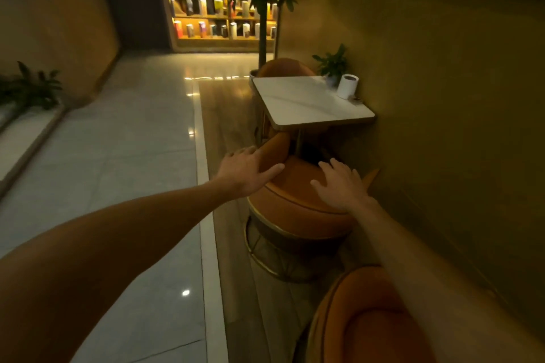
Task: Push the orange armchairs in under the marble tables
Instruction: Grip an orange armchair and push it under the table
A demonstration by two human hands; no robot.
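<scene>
An orange armchair (295, 203) with a gold wire base stands just in front of a white marble table (306, 103), its seat partly under the tabletop. My left hand (247, 171) lies with spread fingers on the chair's left arm and back edge. Flat on the top of the chair's back rests my right hand (339, 186), fingers apart. Beyond the table's far side shows the back of a second orange armchair (284, 66). A third orange armchair (368, 321) sits close at the lower right, under my right forearm.
The table stands against a wall (442, 97) on the right, with a white cylinder (348, 86) and a small potted plant (331, 65) on it. A tall potted tree (262, 9) stands behind. A glossy tiled walkway (132, 156) runs along the left; a lit bookshelf (221, 18) is far back.
</scene>
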